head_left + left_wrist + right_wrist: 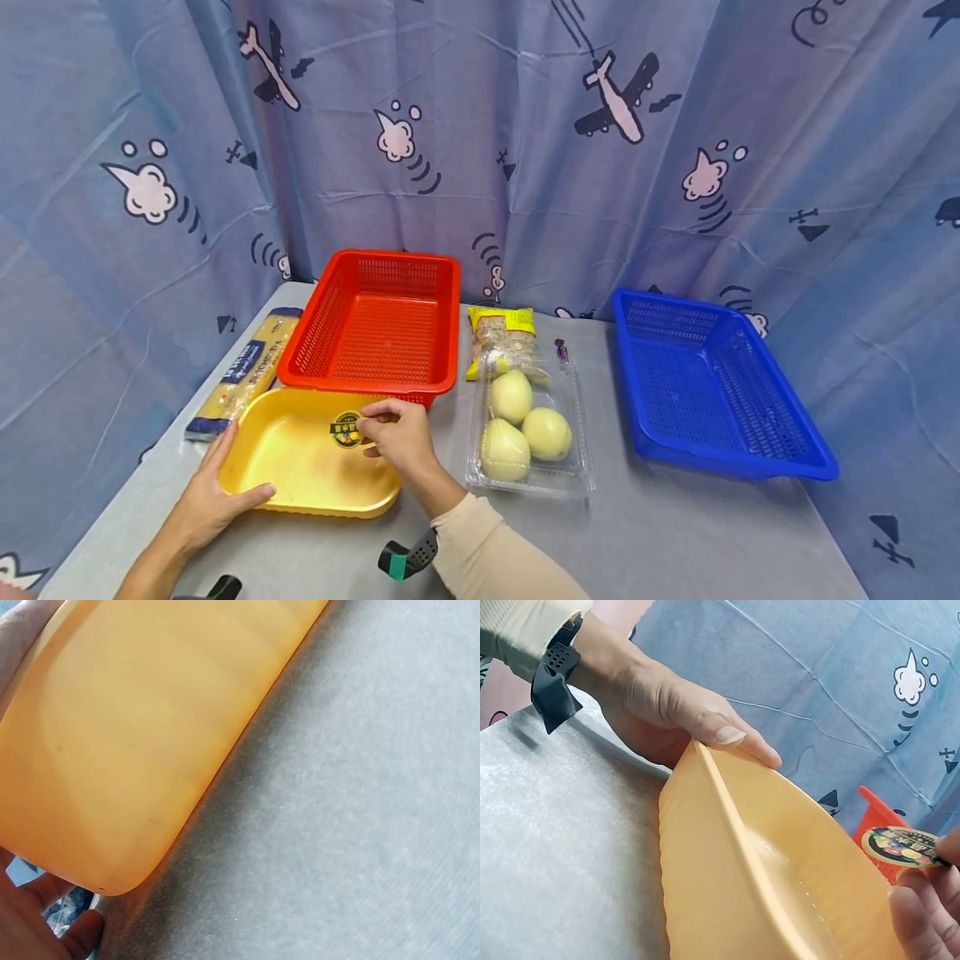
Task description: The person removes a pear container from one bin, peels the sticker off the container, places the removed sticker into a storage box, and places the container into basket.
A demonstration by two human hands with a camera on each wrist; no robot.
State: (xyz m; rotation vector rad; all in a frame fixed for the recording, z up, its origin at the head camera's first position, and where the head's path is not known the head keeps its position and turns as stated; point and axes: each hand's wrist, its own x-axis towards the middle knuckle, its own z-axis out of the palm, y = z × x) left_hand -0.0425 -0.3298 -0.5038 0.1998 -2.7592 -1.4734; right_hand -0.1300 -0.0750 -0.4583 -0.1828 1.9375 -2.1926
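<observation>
A yellow plastic basin [300, 467] stands on the table at the front left. My left hand [206, 500] grips its left end, thumb over the near rim and fingers along the outer wall; the left wrist view shows the basin's side wall [150, 735] between thumb and fingers. Over the basin's right part, my right hand [405, 437] pinches a round black-and-gold label [347, 430] with a fruit picture. In the right wrist view this label [900, 846] is held at its edge, above the rim.
Behind the basin stands a red basket [386, 333], with a long pasta packet [251, 367] to its left. Right of it lie a yellow-and-clear food bag [502, 329], a clear clamshell box [562, 479] holding three pale round fruits, and a small purple wrapper [561, 348]. A blue basket [675, 450] stands far right.
</observation>
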